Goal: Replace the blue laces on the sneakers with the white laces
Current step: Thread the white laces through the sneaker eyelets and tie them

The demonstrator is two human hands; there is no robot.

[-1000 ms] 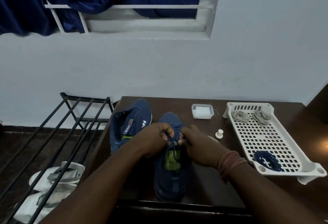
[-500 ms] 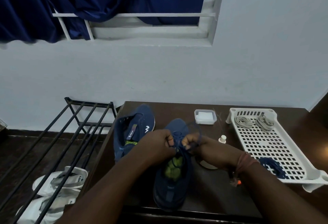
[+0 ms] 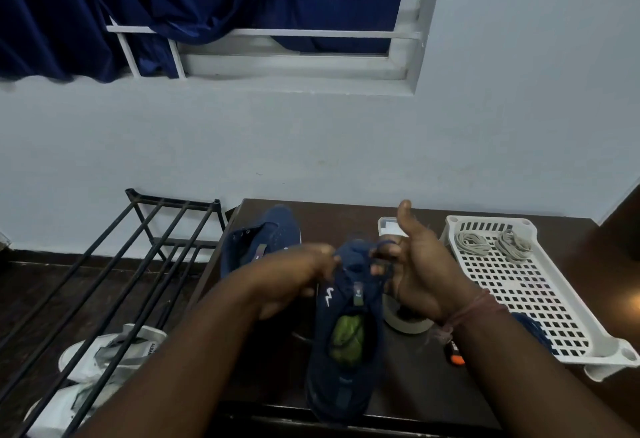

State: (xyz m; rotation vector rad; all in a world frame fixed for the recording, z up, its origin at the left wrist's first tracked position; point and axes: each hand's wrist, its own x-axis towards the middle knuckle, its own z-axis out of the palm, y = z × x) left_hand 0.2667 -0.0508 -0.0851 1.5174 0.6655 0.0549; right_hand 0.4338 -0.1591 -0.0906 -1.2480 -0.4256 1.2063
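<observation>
Nearest, a navy sneaker point(image 3: 346, 351) lies on the dark brown desk point(image 3: 408, 392), heel at the near edge, green insole showing. Over its tongue the left hand point(image 3: 294, 274) pinches the blue lace point(image 3: 379, 257) at the eyelets, while the right hand point(image 3: 420, 271) has the same lace looped round its curled fingers, thumb raised; both grips are closed on the lace. Under the right wrist sits a roll of tape point(image 3: 407, 321). Beyond, the second sneaker point(image 3: 263, 240) rests toe toward the wall. At right a white perforated tray point(image 3: 540, 295) holds two bundles of white laces point(image 3: 491, 243) at its far end. Left of the desk stands a black metal rack point(image 3: 114, 264) with white shoes point(image 3: 104, 358) on the floor below. Behind rise a pale wall point(image 3: 311, 143), a white window grille point(image 3: 311, 33) and a blue curtain point(image 3: 104, 4).
</observation>
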